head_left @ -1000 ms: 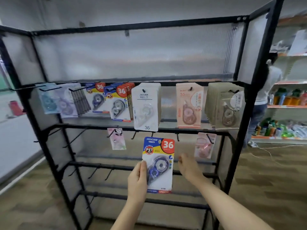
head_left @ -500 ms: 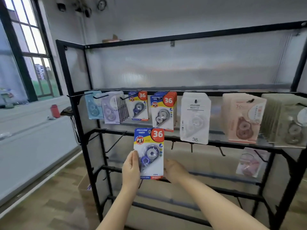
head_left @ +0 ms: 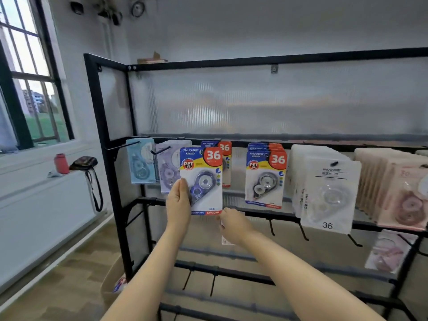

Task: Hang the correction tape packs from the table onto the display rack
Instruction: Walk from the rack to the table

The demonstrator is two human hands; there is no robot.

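I hold a blue-and-white correction tape pack [head_left: 203, 181] with a red "36" badge up in front of the black display rack [head_left: 108, 144], at its top rail. My left hand [head_left: 178, 205] grips the pack's left edge. My right hand [head_left: 234, 225] pinches its bottom right corner from below. Directly behind it hangs a matching pack [head_left: 226, 158]. More hang along the rail: a light blue pack [head_left: 140, 163], a purple pack [head_left: 168, 167], a blue stack [head_left: 266, 177], a white stack [head_left: 328, 193] and a pink stack [head_left: 398, 188].
Bare hooks [head_left: 303, 232] stick out of the second rail, and a pink pack [head_left: 389, 251] hangs low at the right. A cardboard box [head_left: 113, 283] sits on the floor by the rack's left post. A red bottle [head_left: 61, 163] and a bag [head_left: 84, 162] lie on the window ledge.
Both hands have carried the pack up and left, from below the second rail to the top rail in front of the matching pack. My view turned left.
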